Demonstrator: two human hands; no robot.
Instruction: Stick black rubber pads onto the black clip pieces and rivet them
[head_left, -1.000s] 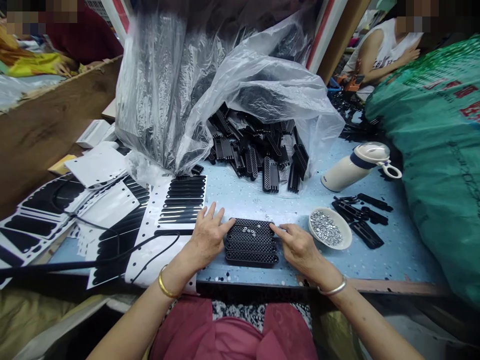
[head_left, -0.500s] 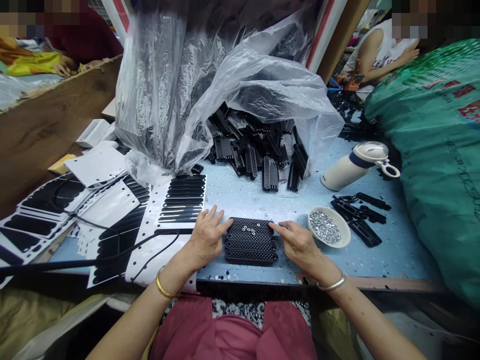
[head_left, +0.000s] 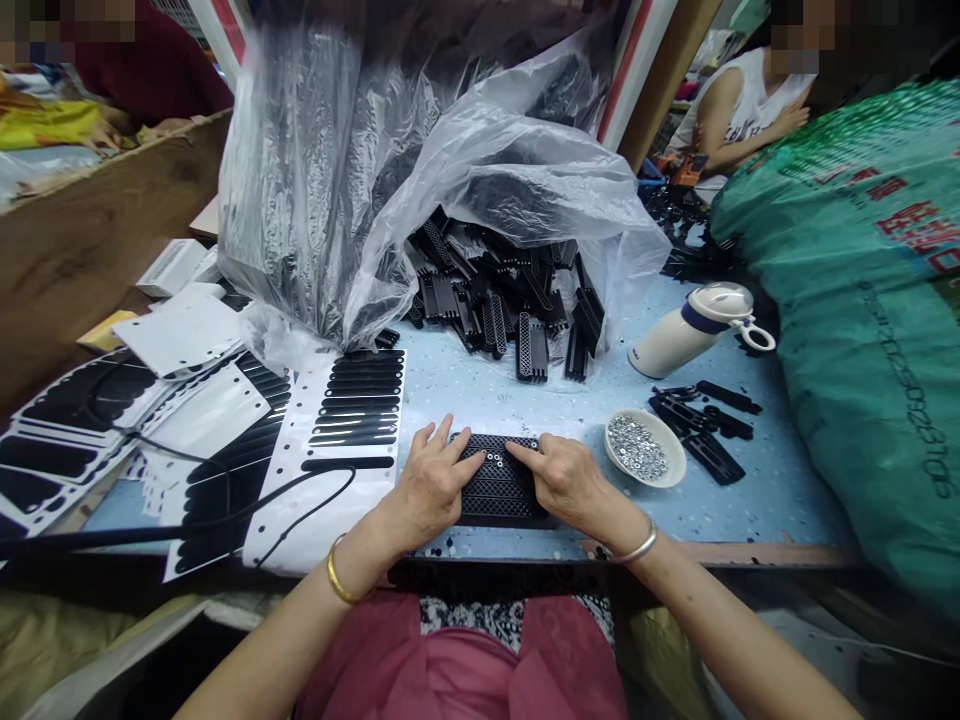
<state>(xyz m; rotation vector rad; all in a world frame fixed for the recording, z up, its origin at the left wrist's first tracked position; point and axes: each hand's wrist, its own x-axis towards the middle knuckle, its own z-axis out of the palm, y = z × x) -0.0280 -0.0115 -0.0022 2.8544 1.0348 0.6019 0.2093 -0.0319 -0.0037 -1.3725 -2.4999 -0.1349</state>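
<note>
Several black lattice-topped strips (head_left: pixel 499 492) lie side by side as a block near the table's front edge. A few small metal nuts (head_left: pixel 495 457) rest on the block's upper part. My left hand (head_left: pixel 435 480) is over the block's left end, fingers spread, its index fingertip close to the nuts. From the right, my right hand (head_left: pixel 566 480) points its index finger onto the block's top right, the other fingers curled. To the right stands a white bowl (head_left: pixel 677 462) holding many small metal nuts (head_left: pixel 637 448).
Sheets of black adhesive strips (head_left: pixel 356 400) and a black cable (head_left: pixel 247 510) lie left. Behind, a plastic bag (head_left: pixel 487 150) spills black parts (head_left: pixel 495 325). A white bottle (head_left: pixel 675 340), loose black pieces (head_left: pixel 712 455) and a green sack (head_left: pixel 862 350) are right. Other people sit beyond.
Both hands have moved inward over the block, my left index finger to the nuts and my right index finger further left. The whole view has shifted slightly.
</note>
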